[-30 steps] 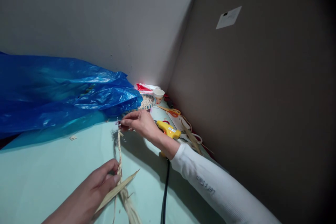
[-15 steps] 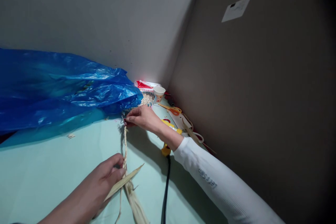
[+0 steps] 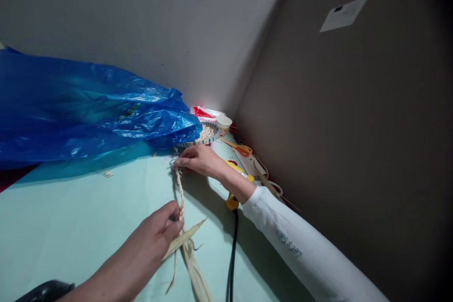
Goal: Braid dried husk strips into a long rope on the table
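A thin pale braid [image 3: 180, 188] of what looks like dried husk runs up the pale green table. My left hand [image 3: 163, 226] is closed on its lower part, thumb and fingers pinching it. Below that grip, loose husk strips [image 3: 193, 264] spread downward, and one pointed strip sticks out to the right. At the braid's far end, my right hand [image 3: 200, 159] is closed in a pinch near a small metal clip [image 3: 173, 162]. Its fingertips partly hide what they grip there.
A blue plastic bag [image 3: 88, 108] lies at the back left. Behind my right hand are a woven basket [image 3: 208, 133] and a paper cup [image 3: 223, 124]. Orange scissors [image 3: 242, 149], a yellow tool [image 3: 232, 202] with a black cord [image 3: 232, 255], and husk scraps lie along the right wall.
The whole view has shifted, so things appear a little further right. Both hands keep nearly the same places on the braid.
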A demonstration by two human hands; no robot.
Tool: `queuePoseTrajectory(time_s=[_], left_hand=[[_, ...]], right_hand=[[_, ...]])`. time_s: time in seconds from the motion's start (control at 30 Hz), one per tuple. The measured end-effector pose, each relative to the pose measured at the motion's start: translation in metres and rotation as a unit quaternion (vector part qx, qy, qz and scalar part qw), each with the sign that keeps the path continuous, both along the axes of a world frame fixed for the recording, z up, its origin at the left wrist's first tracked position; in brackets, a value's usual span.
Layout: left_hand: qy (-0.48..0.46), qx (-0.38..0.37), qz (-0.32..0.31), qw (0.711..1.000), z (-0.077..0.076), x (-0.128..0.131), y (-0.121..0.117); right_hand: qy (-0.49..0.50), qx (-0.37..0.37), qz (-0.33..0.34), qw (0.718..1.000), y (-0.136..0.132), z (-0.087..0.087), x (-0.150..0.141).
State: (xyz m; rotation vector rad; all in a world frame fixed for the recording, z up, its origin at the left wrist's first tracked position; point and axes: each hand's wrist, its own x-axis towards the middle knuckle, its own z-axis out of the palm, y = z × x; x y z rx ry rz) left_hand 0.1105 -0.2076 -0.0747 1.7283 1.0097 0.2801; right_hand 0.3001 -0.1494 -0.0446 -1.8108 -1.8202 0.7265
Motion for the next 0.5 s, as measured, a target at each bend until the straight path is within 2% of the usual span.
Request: queuePoseTrajectory(time_s=[0.1,0.2,0.33,0.5], left_hand=[[0.002,-0.028,-0.037,0.999,-0.001,-0.001,-0.001],[0.007,-0.029,-0.037,0.999,-0.002,-0.003,-0.002],[-0.002,-0.035,-0.042,0.998,-0.005,-0.003,-0.003],[-0.004,-0.022,-0.058,0.998,-0.004,-0.004,-0.005]], right_hand=[[-0.056,0.005,0.029,0.998,0.001,-0.003,-0.007],[-0.091,0.026,0.029,0.995,0.000,-0.003,-0.016],[-0.106,0.049,0.022,0.993,-0.009,0.001,-0.023],[-0.088,0.039,0.052,0.994,-0.023,0.005,-0.021]])
